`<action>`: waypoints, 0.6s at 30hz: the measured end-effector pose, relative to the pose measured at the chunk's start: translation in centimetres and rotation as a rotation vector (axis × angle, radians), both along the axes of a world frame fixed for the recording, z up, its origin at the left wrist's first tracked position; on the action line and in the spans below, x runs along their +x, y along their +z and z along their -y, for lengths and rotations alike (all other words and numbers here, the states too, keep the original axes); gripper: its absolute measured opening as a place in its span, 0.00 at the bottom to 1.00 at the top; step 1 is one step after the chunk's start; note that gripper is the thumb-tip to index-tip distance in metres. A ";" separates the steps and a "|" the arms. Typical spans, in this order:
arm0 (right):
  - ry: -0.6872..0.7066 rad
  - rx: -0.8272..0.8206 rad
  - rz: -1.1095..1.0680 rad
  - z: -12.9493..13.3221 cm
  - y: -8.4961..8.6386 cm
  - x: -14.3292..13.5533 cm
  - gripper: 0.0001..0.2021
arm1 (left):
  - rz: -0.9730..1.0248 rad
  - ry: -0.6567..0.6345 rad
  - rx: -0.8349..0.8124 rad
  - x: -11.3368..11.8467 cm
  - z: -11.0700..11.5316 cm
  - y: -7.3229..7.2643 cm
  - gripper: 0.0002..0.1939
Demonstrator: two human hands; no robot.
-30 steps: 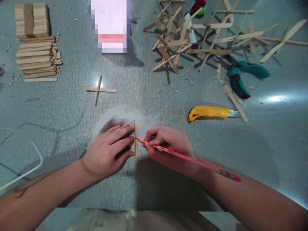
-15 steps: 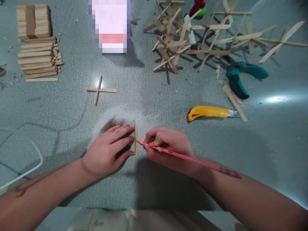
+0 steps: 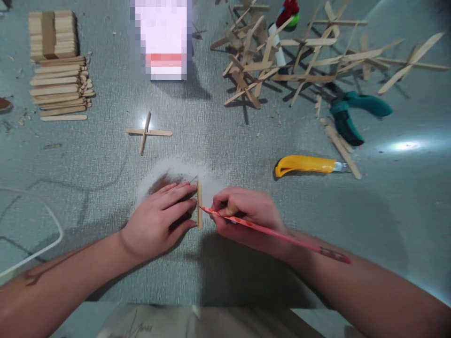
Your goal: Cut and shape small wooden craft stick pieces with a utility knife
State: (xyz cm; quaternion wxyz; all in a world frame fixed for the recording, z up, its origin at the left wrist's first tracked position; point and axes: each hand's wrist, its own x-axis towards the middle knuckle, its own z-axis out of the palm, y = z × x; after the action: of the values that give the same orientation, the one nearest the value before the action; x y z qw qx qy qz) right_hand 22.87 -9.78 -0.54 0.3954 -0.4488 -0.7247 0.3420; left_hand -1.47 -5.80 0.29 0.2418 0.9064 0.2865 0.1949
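Observation:
My left hand (image 3: 155, 218) presses down with fingertips and thumb along a narrow clear strip with tick marks, which looks like a ruler (image 3: 196, 217); most of it is hidden beneath the fingers. Against its right edge lies a wooden craft stick (image 3: 200, 218), pointing away from me. My right hand (image 3: 246, 213) is closed around a red patterned pencil (image 3: 268, 227) in a writing grip, and the pencil's tip touches or nearly touches the stick near its middle. White residue and a brown patch (image 3: 165, 180) show on the table beyond my left fingers.
Two crossed sticks (image 3: 148, 132) lie ahead. Stacked craft sticks (image 3: 59, 89) and a banded bundle (image 3: 63, 35) are at far left. Joined sticks (image 3: 246, 75) spread across the far right, near teal-handled pliers (image 3: 348, 112) and a yellow utility knife (image 3: 306, 165). A white cable (image 3: 58, 220) curves at left.
Both hands, the ruler and the stick keep almost the same place. The pencil's rear end has shifted very slightly left and toward me; the view has moved a little.

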 end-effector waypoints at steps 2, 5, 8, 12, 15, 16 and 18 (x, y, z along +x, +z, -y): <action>-0.051 0.005 0.012 0.1 -0.1 -0.1 0.15 | 0.002 -0.001 -0.002 0.0 0.0 -0.1 0.14; -0.084 0.009 0.019 0.1 -0.3 -0.3 0.16 | 0.006 -0.001 -0.007 0.1 0.0 -0.1 0.15; -0.085 0.015 0.019 0.1 -0.3 -0.3 0.16 | 0.000 0.001 -0.006 0.1 0.0 -0.1 0.15; -0.099 0.012 0.023 0.0 -0.3 -0.3 0.16 | -0.013 0.002 -0.010 0.0 0.0 0.0 0.14; -0.104 0.002 0.035 0.0 -0.2 -0.4 0.16 | -0.010 -0.004 -0.018 0.0 -0.1 0.0 0.14; -0.104 -0.002 0.038 -0.1 -0.2 -0.4 0.16 | -0.008 -0.005 -0.017 0.1 -0.1 0.1 0.14; -0.107 -0.004 0.036 -0.1 -0.2 -0.4 0.16 | -0.003 -0.005 -0.011 0.1 -0.1 0.1 0.14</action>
State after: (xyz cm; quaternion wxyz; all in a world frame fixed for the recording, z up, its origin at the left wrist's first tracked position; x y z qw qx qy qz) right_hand 22.46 -9.73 -0.72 0.3991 -0.4937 -0.7060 0.3138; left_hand -1.39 -5.69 0.41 0.2467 0.9061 0.2855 0.1915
